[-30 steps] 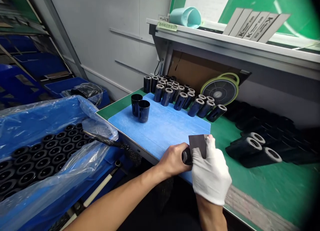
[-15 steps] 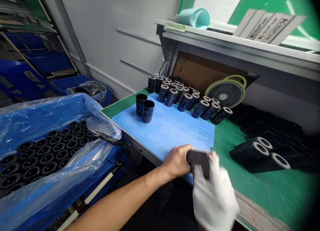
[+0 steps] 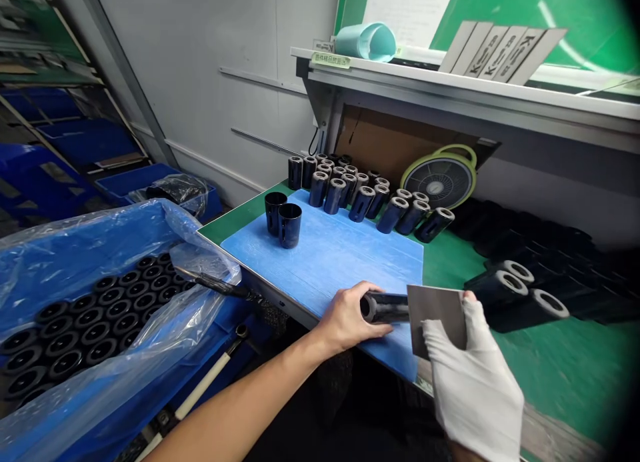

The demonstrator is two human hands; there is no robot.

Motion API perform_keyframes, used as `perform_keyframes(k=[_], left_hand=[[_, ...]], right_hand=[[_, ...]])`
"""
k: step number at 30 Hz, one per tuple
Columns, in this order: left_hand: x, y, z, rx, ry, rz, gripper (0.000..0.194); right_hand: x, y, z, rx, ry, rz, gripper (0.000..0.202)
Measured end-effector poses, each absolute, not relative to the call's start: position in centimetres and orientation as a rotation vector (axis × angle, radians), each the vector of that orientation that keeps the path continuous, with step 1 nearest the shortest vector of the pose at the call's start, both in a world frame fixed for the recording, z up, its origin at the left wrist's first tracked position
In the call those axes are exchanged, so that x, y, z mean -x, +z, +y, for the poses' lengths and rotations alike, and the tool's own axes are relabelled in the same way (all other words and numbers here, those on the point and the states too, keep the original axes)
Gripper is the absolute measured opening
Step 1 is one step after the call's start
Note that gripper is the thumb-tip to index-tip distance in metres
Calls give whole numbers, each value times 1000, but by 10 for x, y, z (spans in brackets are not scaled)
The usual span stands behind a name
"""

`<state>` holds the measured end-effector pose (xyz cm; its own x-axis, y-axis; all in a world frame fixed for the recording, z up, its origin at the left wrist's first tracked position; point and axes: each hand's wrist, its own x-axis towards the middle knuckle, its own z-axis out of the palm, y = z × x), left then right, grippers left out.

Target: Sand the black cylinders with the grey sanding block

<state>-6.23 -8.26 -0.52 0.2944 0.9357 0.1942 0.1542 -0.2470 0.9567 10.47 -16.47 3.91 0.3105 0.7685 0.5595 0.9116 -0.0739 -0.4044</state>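
My bare left hand (image 3: 343,321) is wrapped round one end of a black cylinder (image 3: 390,307), which lies sideways above the front edge of the blue mat (image 3: 345,262). In a white glove, my right hand (image 3: 475,382) grips a flat grey-brown square sheet (image 3: 436,310) between thumb and fingers. That sheet covers the cylinder's far end, so I cannot tell whether the two touch. Two black cups (image 3: 290,226) with slots in their sides stand on the mat's far left part.
Several dark cylinders (image 3: 361,204) with pale rims stand along the mat's back edge. More lie on the green bench (image 3: 555,365) at right. A fan (image 3: 436,185) leans behind. On the left, a plastic-lined blue crate (image 3: 150,225) holds many black cylinders. A shelf (image 3: 450,89) overhangs the bench.
My right hand has moved right with the sheet, and more of its face shows. The cylinder in my left hand has come into clearer view. The camera has shifted slightly.
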Motion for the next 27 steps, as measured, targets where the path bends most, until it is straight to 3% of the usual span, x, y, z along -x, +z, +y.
perform_keyframes(k=[4, 7, 13, 17, 23, 27], left_hand=[[57, -5, -86, -1675, 1117, 1011, 48], [56, -4, -88, -1726, 1088, 1083, 39], [55, -2, -88, -1715, 1112, 1055, 37], [54, 0, -88, -1728, 1076, 1115, 36], [53, -2, -87, -1699, 1109, 1074, 32], [54, -2, -86, -1687, 1070, 1103, 46]], right_hand=[[-71, 38, -168, 1917, -466, -1735, 49], [-60, 41, -155, 1867, -692, -1748, 51], [-61, 42, -158, 1832, -635, -1947, 51], [-56, 43, -154, 1840, -790, -1775, 55], [-58, 38, -157, 1901, -647, -1942, 49], [-74, 60, -116, 1890, -416, -1649, 51]])
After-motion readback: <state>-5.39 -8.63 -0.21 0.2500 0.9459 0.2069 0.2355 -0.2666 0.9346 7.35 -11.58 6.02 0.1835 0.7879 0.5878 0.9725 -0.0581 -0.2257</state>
